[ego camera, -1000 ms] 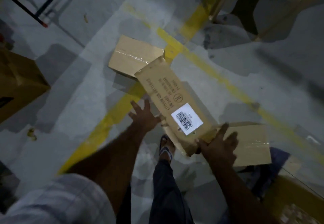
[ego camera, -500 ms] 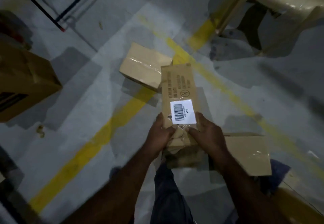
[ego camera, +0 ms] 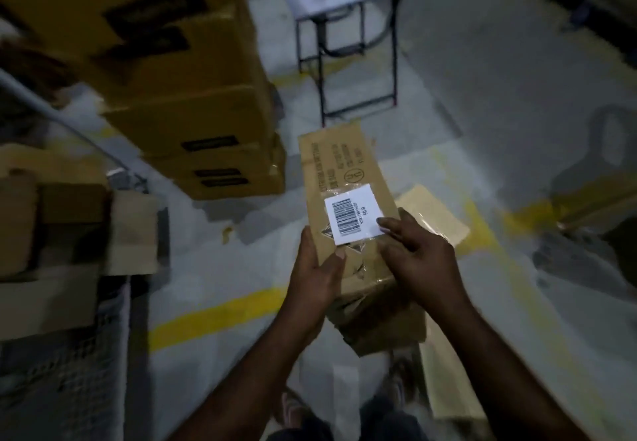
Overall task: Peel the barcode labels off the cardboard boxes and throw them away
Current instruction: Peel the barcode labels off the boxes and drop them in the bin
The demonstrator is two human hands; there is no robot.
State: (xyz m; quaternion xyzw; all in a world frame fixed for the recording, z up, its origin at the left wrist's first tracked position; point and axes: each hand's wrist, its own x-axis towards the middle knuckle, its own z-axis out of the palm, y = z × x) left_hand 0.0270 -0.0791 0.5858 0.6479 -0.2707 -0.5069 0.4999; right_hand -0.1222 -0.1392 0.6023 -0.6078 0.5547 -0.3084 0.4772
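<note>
I hold a long, narrow cardboard box [ego camera: 344, 171] in front of me, its top face up. A white barcode label [ego camera: 355, 214] is stuck flat on that face. My left hand [ego camera: 319, 268] grips the box's near left edge, thumb on top just below the label. My right hand [ego camera: 413, 258] holds the box's right side, and its fingertips touch the label's lower right corner. The near end of the box is torn and crumpled.
A stack of large cardboard boxes [ego camera: 193, 102] rises at left. A folding table [ego camera: 348, 54] with black legs stands behind. Another box [ego camera: 434, 223] lies on the floor at right. A metal cart [ego camera: 69, 337] with cardboard is at far left. Yellow floor lines [ego camera: 213, 316] cross below.
I have lifted the box off the floor with both hands and turned left toward the stacked boxes. My right hand's fingers have moved onto the label's corner.
</note>
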